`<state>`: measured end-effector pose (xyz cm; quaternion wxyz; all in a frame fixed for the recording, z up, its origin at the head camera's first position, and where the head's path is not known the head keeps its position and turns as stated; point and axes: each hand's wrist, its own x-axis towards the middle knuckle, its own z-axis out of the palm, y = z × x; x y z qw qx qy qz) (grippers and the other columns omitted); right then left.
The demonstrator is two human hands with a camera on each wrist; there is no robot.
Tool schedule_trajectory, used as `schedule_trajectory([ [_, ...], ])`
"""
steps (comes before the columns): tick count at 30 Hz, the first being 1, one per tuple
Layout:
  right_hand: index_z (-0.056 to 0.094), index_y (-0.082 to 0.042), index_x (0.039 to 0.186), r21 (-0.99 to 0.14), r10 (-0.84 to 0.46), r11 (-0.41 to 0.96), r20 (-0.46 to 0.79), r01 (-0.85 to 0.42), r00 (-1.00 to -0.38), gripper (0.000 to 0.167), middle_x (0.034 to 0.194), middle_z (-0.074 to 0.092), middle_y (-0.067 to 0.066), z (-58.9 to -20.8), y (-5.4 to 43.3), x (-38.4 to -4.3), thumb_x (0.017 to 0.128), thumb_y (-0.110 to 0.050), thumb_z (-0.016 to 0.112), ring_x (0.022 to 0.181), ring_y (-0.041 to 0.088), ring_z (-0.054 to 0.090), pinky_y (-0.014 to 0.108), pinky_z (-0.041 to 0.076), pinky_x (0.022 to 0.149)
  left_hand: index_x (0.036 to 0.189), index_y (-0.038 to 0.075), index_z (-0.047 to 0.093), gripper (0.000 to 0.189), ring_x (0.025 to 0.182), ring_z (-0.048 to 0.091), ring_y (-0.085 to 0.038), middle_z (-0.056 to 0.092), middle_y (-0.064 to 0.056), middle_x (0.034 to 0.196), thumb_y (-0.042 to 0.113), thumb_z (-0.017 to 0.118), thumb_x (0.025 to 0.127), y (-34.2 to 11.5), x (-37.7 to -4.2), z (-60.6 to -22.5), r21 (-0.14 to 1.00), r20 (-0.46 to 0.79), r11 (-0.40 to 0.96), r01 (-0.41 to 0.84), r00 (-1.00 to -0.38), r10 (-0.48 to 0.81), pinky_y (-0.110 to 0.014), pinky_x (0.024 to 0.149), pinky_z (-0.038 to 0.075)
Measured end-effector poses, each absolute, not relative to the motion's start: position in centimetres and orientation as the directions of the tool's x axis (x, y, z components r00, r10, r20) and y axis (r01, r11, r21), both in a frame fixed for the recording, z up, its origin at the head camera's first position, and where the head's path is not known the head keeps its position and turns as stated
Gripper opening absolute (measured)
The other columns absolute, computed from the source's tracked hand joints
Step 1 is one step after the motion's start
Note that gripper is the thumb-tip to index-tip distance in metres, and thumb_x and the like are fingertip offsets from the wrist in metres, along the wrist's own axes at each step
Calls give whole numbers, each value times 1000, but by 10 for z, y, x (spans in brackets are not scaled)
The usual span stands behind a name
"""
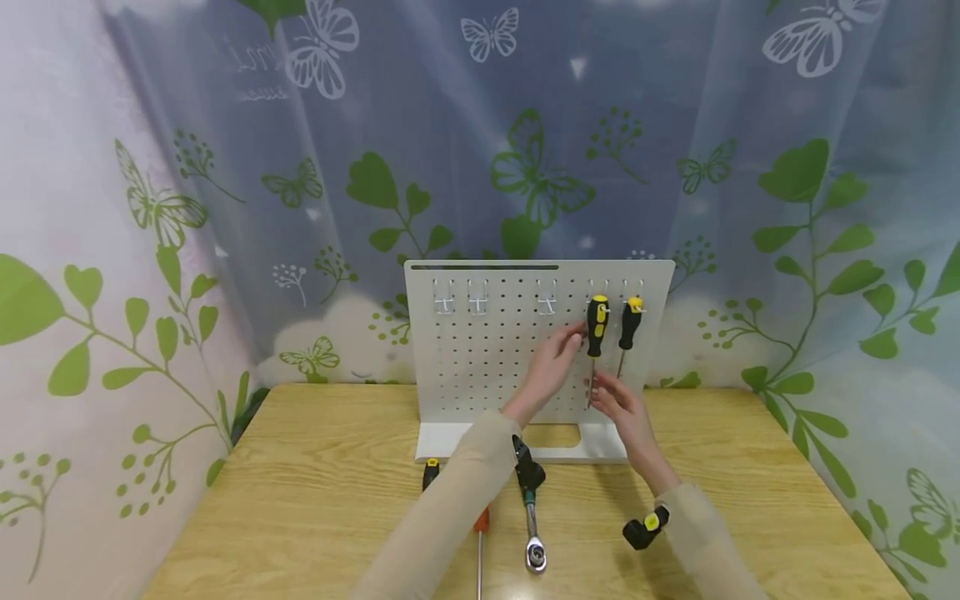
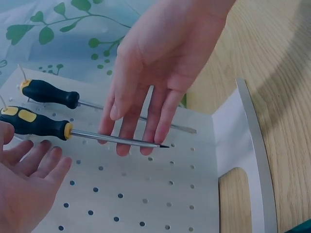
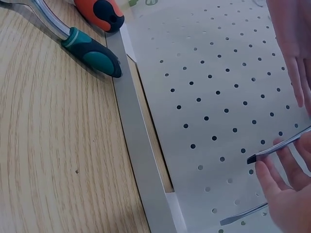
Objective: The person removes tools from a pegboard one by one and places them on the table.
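Note:
Two black-and-yellow screwdrivers hang from hooks on a white pegboard [image 1: 495, 367]. My left hand [image 1: 551, 367] is beside the handle of the nearer screwdriver [image 1: 597, 327], its fingers extended near the handle in the left wrist view. Lower down, my right hand [image 1: 624, 417] is at that screwdriver's shaft, its fingers fairly straight and lying behind the metal near the tip. The other screwdriver [image 1: 631, 325] hangs just to the right, its flat blade showing in the right wrist view below my right hand [image 3: 289, 191].
Three clear hooks [image 1: 477, 297] sit on the board's upper left and middle. A ratchet wrench [image 1: 534, 533], a red-handled screwdriver [image 1: 481, 537] and a black-and-yellow handle [image 1: 431, 473] lie on the wooden table [image 1: 315, 483]. A patterned curtain [image 1: 465, 167] hangs behind.

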<state>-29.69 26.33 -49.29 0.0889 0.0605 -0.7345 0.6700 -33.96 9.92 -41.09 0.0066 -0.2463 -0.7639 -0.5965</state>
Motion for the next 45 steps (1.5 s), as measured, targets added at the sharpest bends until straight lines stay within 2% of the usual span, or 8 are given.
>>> schedule_trajectory([
  [6, 48, 3, 146, -969, 71, 90, 236, -229, -969, 45, 138, 54, 32, -495, 262, -294, 106, -17, 55, 103, 4, 64, 18, 54, 92, 152, 9, 44, 45, 134, 54, -29, 52, -14, 149, 28, 38, 112, 106, -337, -408, 938, 277, 96, 332, -888, 366, -39, 108, 49],
  [10, 55, 1, 141, -963, 126, 111, 258, -245, -958, 43, 124, 68, 16, -498, 263, -293, 101, -13, 63, 97, 3, 67, 18, 56, 86, 151, 6, 44, 44, 132, 55, -30, 53, -17, 147, 26, 39, 112, 109, -333, -405, 956, 261, 32, 293, -891, 371, -34, 105, 51],
  [12, 57, 1, 139, -961, 155, 118, 267, -251, -951, 42, 116, 72, 4, -499, 264, -292, 100, -12, 65, 94, 1, 67, 17, 57, 84, 151, 6, 44, 45, 131, 56, -30, 54, -17, 145, 27, 40, 111, 110, -331, -403, 960, 253, 18, 279, -895, 367, -33, 105, 52],
  [14, 59, 2, 136, -958, 176, 112, 279, -263, -944, 40, 111, 73, -1, -499, 263, -291, 99, -9, 67, 91, 1, 68, 18, 58, 82, 150, 5, 44, 45, 129, 58, -31, 55, -17, 145, 27, 41, 111, 111, -328, -401, 962, 248, 14, 271, -898, 364, -33, 104, 52],
  [20, 58, 11, 131, -950, 185, 80, 311, -301, -932, 37, 105, 75, 3, -496, 262, -284, 96, -2, 67, 87, 5, 71, 19, 59, 78, 149, 5, 46, 44, 123, 63, -32, 57, -18, 142, 29, 41, 111, 109, -320, -398, 966, 237, 8, 257, -904, 355, -34, 103, 54],
  [28, 59, 6, 133, -949, 170, 93, 313, -301, -934, 39, 106, 74, -2, -488, 262, -270, 98, -8, 67, 89, 4, 70, 19, 59, 79, 145, 6, 50, 41, 121, 64, -29, 60, -17, 138, 27, 44, 110, 112, -312, -397, 960, 271, -16, 281, -905, 329, -29, 98, 55],
  [32, 59, 9, 132, -944, 168, 97, 328, -316, -929, 38, 105, 75, 0, -487, 261, -264, 97, -6, 67, 87, 5, 70, 19, 59, 77, 145, 7, 51, 40, 119, 65, -26, 62, -15, 137, 26, 46, 110, 112, -308, -398, 957, 282, -23, 290, -907, 313, -26, 95, 56],
  [45, 58, 11, 130, -941, 173, 68, 340, -333, -924, 38, 99, 74, -10, -486, 260, -255, 97, -5, 67, 85, 5, 71, 20, 60, 76, 145, 4, 52, 41, 118, 66, -27, 63, -16, 136, 25, 48, 109, 110, -301, -395, 955, 293, -49, 294, -900, 322, -25, 95, 56],
])
